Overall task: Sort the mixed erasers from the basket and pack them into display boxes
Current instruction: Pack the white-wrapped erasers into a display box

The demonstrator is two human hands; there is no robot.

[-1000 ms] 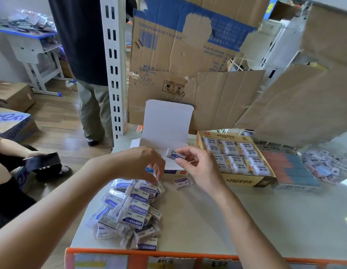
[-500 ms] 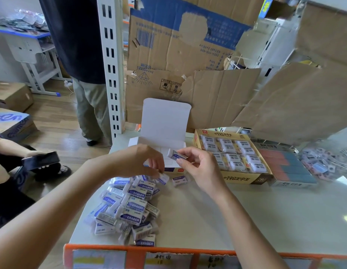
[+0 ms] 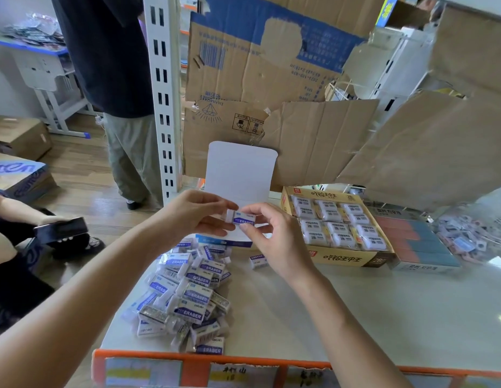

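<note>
Pinching one eraser (image 3: 244,219) between them, the left hand (image 3: 197,211) and the right hand (image 3: 271,242) hold it in the air above the open white display box (image 3: 240,169). The left grip is clamped on the eraser's left end, thumb below and fingers above. The right grip is clamped on its right end with thumb and forefinger, the other fingers loosely curled.

The box stands at 12 o'clock on the counter (image 3: 383,309), its lid upright in front of torn cardboard (image 3: 313,135). At 7 o'clock from the held eraser, a heap of loose erasers (image 3: 187,287) in blue-and-white sleeves lies on the counter. A single eraser (image 3: 257,260) lies apart from the heap at 6 o'clock, partly hidden by the right hand.

At 3 o'clock sits a yellow display box (image 3: 344,259) filled with wrapped white erasers. Just beside it, further right, is a box of pink and blue-grey erasers (image 3: 420,242). A clear container (image 3: 473,239) of small items sits at the far right.
</note>
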